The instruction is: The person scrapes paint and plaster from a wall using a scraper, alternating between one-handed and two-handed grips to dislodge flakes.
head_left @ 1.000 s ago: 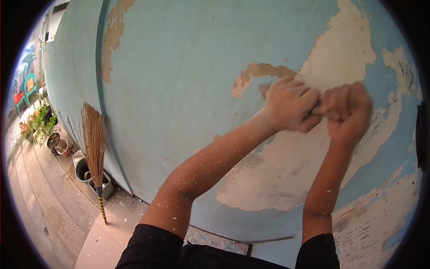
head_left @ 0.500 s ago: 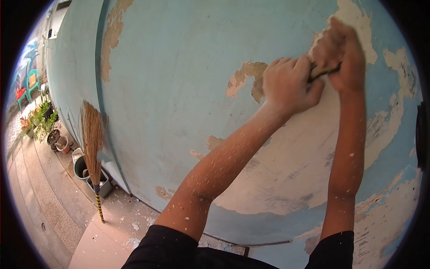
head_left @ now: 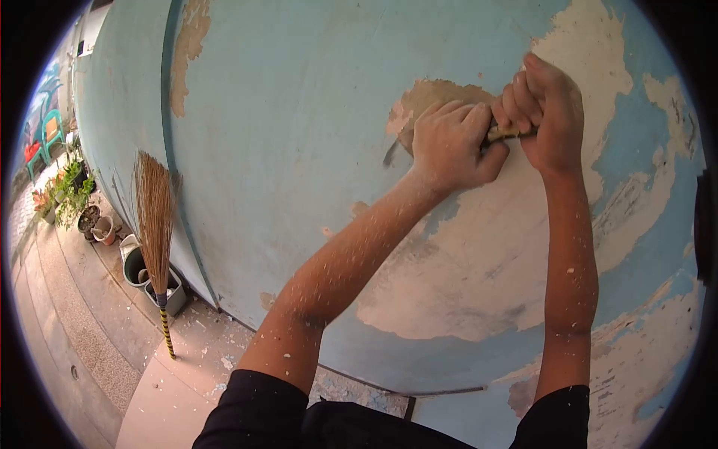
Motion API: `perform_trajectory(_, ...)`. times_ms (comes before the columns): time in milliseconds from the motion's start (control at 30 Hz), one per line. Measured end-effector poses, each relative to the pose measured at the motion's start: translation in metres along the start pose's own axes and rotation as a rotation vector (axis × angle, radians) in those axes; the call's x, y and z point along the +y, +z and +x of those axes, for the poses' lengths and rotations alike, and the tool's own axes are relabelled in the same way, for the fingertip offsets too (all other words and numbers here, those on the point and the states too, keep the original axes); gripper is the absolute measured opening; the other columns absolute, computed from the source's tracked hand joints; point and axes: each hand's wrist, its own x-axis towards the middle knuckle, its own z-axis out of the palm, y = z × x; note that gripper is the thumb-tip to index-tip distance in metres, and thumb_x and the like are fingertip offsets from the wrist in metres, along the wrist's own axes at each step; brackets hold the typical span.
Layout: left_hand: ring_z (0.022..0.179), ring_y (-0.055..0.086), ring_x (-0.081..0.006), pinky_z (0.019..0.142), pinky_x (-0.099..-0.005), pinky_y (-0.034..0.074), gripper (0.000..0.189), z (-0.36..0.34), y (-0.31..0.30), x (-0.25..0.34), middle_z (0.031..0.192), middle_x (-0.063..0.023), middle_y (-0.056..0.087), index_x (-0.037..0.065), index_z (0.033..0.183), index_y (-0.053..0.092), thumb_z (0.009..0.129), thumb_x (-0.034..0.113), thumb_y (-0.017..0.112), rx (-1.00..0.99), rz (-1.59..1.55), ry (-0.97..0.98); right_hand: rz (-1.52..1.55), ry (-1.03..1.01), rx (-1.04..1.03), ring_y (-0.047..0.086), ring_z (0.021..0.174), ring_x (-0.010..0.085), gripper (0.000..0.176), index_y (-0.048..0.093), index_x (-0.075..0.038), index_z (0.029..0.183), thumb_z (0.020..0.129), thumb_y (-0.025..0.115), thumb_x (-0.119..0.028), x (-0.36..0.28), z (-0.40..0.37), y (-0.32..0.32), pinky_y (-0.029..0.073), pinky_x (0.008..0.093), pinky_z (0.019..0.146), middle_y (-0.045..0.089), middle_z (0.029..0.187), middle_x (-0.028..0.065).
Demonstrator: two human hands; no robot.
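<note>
My left hand [head_left: 452, 144] and my right hand [head_left: 546, 112] are both closed on one scraping tool, its handle [head_left: 505, 135] showing between them. Part of a thin blade [head_left: 390, 153] pokes out on the left of my left hand, against the wall. The blue painted wall [head_left: 299, 112] fills most of the view. Around my hands lies a bare patch [head_left: 449, 91] where paint is gone, and a larger pale area [head_left: 479, 277] spreads below. Specks of paint cover both forearms.
A stick broom [head_left: 155, 224] leans bristles-up by the wall at the left. Behind it are buckets [head_left: 134, 268], potted plants [head_left: 71, 194] and a green chair [head_left: 52, 129]. Paint flakes [head_left: 226, 362] lie on the floor.
Both hands have moved left with the tool, the right one also a little lower. The bare patch beside my left hand shows larger, and part of the blade has come into view.
</note>
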Motion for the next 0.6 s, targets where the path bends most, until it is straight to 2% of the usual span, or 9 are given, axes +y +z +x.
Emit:
perform_trajectory(167, 0.052, 0.053, -0.0275, 0.053, -0.039, 0.041, 0.02, 0.065, 0.019, -0.005, 0.056, -0.0045, 0.05, 0.011, 0.067, 0.05, 0.061, 0.018, 0.067, 0.133, -0.01, 0.096, -0.001, -0.106, 0.042, 0.034, 0.045, 0.01, 0.046, 0.041, -0.012, 0.06, 0.102, 0.055, -0.024, -0.039, 0.038, 0.005, 0.041, 0.032, 0.053, 0.034, 0.051, -0.0017)
perform_trajectory(233, 0.054, 0.054, -0.0278, 0.055, -0.0388, 0.041, 0.019, 0.04, 0.007, -0.005, 0.056, -0.0048, 0.051, 0.01, 0.068, 0.05, 0.063, 0.018, 0.067, 0.121, 0.003, 0.083, -0.008, -0.083, 0.054, 0.035, 0.045, 0.0095, 0.046, 0.042, -0.011, 0.06, 0.103, 0.055, -0.022, -0.023, 0.029, 0.01, 0.042, 0.0313, 0.053, 0.035, 0.051, -0.0017)
perform_trajectory(300, 0.055, 0.054, -0.0269, 0.056, -0.0388, 0.041, 0.017, -0.02, -0.008, -0.009, 0.058, -0.0047, 0.051, 0.01, 0.07, 0.052, 0.064, 0.017, 0.066, 0.039, -0.035, -0.069, -0.012, -0.039, 0.009, 0.036, 0.044, 0.0093, 0.046, 0.043, -0.01, 0.06, 0.104, 0.052, -0.02, 0.018, -0.002, 0.013, 0.042, 0.0307, 0.052, 0.037, 0.05, -0.0008)
perform_trajectory(367, 0.057, 0.054, -0.0267, 0.058, -0.0387, 0.042, 0.016, -0.038, -0.022, -0.008, 0.06, -0.0043, 0.052, 0.01, 0.07, 0.052, 0.064, 0.016, 0.066, -0.024, -0.003, -0.076, 0.061, 0.133, 0.023, 0.036, 0.043, 0.0093, 0.046, 0.044, -0.009, 0.06, 0.104, 0.051, -0.019, 0.037, -0.024, 0.019, 0.043, 0.031, 0.052, 0.039, 0.049, -0.0003)
perform_trajectory(400, 0.06, 0.055, -0.0264, 0.06, -0.0386, 0.043, 0.016, -0.041, -0.026, -0.006, 0.062, -0.0038, 0.053, 0.01, 0.07, 0.052, 0.063, 0.016, 0.066, -0.072, 0.035, -0.076, 0.04, 0.067, 0.0, 0.036, 0.043, 0.0093, 0.046, 0.043, -0.009, 0.06, 0.104, 0.05, -0.019, 0.032, -0.023, 0.02, 0.043, 0.0314, 0.052, 0.039, 0.049, -0.0002)
perform_trajectory(467, 0.066, 0.054, -0.0264, 0.065, -0.0398, 0.041, 0.02, 0.009, -0.008, -0.012, 0.068, -0.004, 0.053, 0.01, 0.071, 0.051, 0.061, 0.018, 0.066, 0.178, -0.033, 0.205, -0.038, -0.08, -0.041, 0.035, 0.043, 0.0097, 0.045, 0.041, -0.01, 0.06, 0.104, 0.049, -0.02, 0.003, -0.001, 0.013, 0.042, 0.0315, 0.052, 0.038, 0.05, -0.0006)
perform_trajectory(533, 0.069, 0.049, -0.0261, 0.071, -0.0416, 0.034, 0.019, 0.063, 0.017, -0.001, 0.068, -0.002, 0.049, 0.011, 0.075, 0.054, 0.059, 0.017, 0.064, 0.23, -0.015, 0.204, -0.101, -0.164, -0.062, 0.034, 0.044, 0.0101, 0.045, 0.039, -0.011, 0.061, 0.104, 0.049, -0.02, -0.043, 0.029, 0.001, 0.041, 0.0313, 0.053, 0.036, 0.05, -0.0009)
perform_trajectory(600, 0.07, 0.048, -0.0256, 0.071, -0.0415, 0.032, 0.02, 0.08, 0.036, 0.006, 0.069, -0.0022, 0.048, 0.011, 0.075, 0.054, 0.059, 0.018, 0.064, 0.245, -0.003, 0.185, -0.035, -0.151, 0.039, 0.024, 0.046, 0.0114, 0.047, 0.027, -0.017, 0.062, 0.105, 0.046, -0.025, -0.069, 0.048, -0.011, 0.033, 0.0318, 0.051, 0.023, 0.052, -0.0022)
